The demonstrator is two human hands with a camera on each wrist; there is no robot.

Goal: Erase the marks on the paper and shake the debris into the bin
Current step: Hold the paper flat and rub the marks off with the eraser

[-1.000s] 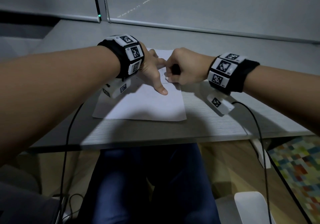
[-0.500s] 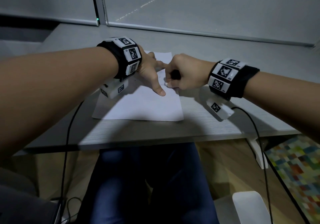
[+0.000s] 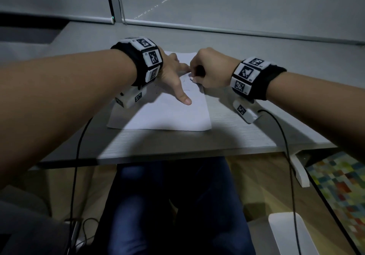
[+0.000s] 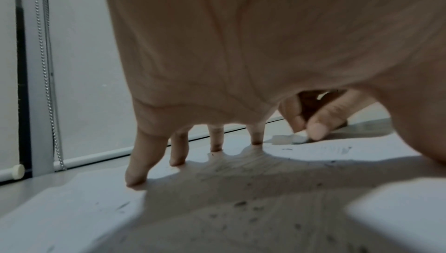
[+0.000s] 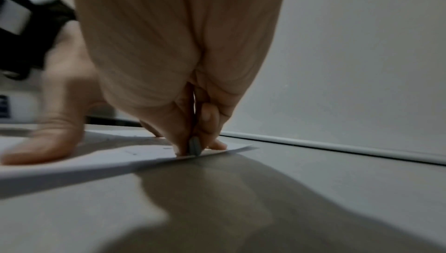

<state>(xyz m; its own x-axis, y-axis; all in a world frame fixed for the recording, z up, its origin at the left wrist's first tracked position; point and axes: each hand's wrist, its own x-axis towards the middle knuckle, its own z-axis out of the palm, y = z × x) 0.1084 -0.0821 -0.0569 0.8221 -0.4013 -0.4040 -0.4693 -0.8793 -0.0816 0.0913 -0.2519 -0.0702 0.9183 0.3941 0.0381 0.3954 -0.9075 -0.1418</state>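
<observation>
Pinching a small white eraser point(image 4: 299, 137) against the paper point(image 3: 167, 114) on the table point(image 3: 237, 136), the right hand point(image 3: 212, 69) works at roughly 1 o'clock of it while the left hand point(image 3: 173, 75), fingers spread straight, presses it flat amid what look like dark crumbs point(image 4: 241, 203).

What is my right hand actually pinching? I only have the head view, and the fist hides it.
Observer: In the left wrist view, the right hand pinches a small white eraser, its tip down on the paper.
Operator: Any debris there?
Observer: Yes, dark crumbs lie scattered on the paper beneath the left hand.
Operator: Is that hand lying flat?
Observer: No, it is arched: the fingertips press the paper and the palm is raised.
</observation>
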